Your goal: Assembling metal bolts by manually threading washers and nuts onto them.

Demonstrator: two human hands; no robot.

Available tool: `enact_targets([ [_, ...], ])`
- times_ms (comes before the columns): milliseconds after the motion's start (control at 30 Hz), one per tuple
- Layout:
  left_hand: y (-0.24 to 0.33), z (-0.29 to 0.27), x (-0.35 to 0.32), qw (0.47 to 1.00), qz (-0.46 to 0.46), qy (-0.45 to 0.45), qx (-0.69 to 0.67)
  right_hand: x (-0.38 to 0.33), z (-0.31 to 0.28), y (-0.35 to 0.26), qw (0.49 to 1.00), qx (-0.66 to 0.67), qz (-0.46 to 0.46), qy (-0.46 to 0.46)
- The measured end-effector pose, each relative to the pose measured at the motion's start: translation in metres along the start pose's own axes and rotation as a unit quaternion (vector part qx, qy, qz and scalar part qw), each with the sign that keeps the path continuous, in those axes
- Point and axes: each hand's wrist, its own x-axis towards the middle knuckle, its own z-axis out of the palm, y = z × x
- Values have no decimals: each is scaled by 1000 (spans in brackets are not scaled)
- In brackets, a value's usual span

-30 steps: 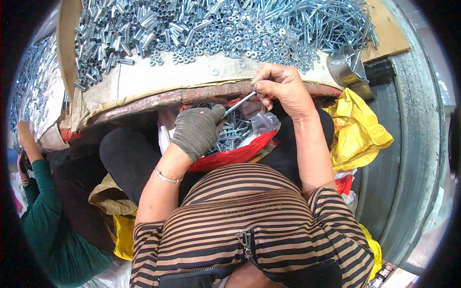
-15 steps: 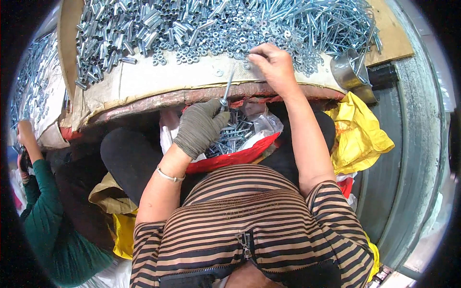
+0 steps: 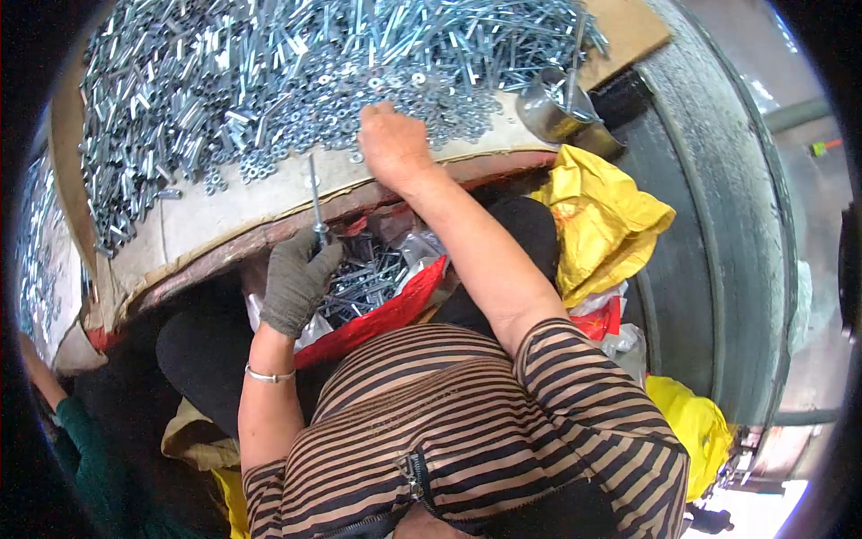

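Note:
My left hand [image 3: 298,278], in a grey knitted glove, is closed around the lower end of a long thin bolt [image 3: 315,193]. The bolt stands nearly upright, its shank rising over the table edge, with a washer-like ring low on it. My bare right hand [image 3: 392,144] rests at the near edge of a heap of small washers [image 3: 337,103], knuckles up and fingers curled in. Whatever its fingertips hold is hidden. Below my left hand, a red-rimmed bag [image 3: 409,294] in my lap holds several metal fasteners [image 3: 359,278].
Metal sleeves [image 3: 153,126] cover the table's left, small nuts [image 3: 258,165] lie near its front, and long bolts [image 3: 503,31] are heaped at the back right. A metal cup [image 3: 548,106] lies beside a yellow sack [image 3: 606,225]. Another person's green sleeve [image 3: 90,440] shows at left.
The view has swung, so the table and hands appear further left. My right hand's fingers, earlier visible in a pinch, are now curled down out of sight. My left hand still grips the bolt.

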Motion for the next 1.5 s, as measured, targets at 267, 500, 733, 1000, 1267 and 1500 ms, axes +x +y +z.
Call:
enact_targets([
  [267,5,-5,-13,990,24,49,131,-12,-19,-8,954,296,20,-34],
  [500,24,-4,-18,955,78,-27,284,-44,-71,1,653,738,61,-159],
  [733,33,-2,-22,940,139,35,310,-53,-74,-15,634,721,105,-260],
  [1000,23,-3,-19,970,161,148,107,-64,-44,-51,683,716,-46,-135],
  [1267,11,-43,-13,933,154,304,118,-63,-56,-88,640,750,-109,-126],
  [1500,27,-24,-25,953,155,234,113,-56,-75,-83,580,804,56,-117],
])
